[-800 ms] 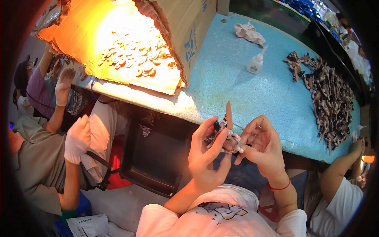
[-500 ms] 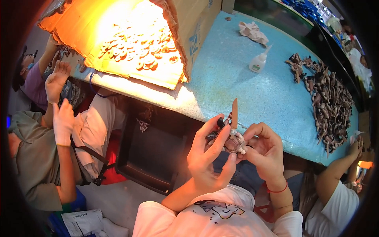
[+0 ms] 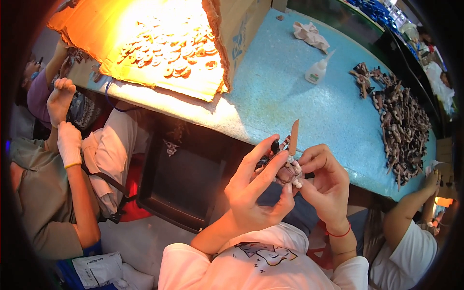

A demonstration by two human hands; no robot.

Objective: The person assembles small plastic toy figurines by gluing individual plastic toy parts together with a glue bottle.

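Observation:
A small figurine [image 3: 290,173] with a pinkish-brown body, pale beads and dark parts is held up in front of my chest. A flat brown blade-shaped piece [image 3: 294,137] rises from it. The fingers and thumb of my left hand [image 3: 253,193] close round its left side. My right hand [image 3: 325,186] pinches at its right side, where a short black part [image 3: 310,175] shows by the fingertips. What exactly those right fingertips grip is partly hidden.
On the blue table [image 3: 270,87] stand a white squeeze bottle [image 3: 316,71], a crumpled cloth [image 3: 310,36] and a figurine-part pile [image 3: 406,125]. A brightly lit cardboard box [image 3: 212,92] holds ring-shaped pieces. A black tray [image 3: 174,193] lies below; co-workers sit on both sides.
The figurine has moved slightly right and turned a little in my hands. A black part now shows by my right fingertips. The left co-worker's hands have come together.

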